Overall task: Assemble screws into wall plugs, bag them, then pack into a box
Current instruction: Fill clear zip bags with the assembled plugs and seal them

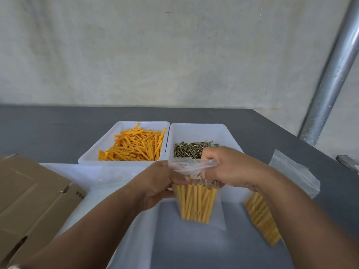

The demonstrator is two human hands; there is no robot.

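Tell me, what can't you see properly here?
Head view only:
Held bag: motion blur hides whether its plugs contain screws.
Second filled bag: partly behind the right forearm.
Cardboard box: cut off by the left edge, inside unseen.
Screws: partly behind the right hand.

Our left hand (155, 183) and right hand (227, 167) are bare, as are our left forearm (93, 226) and right forearm (303, 210). A pale sliver (12, 266) shows beside our left arm at the bottom corner; we cannot tell what it is.
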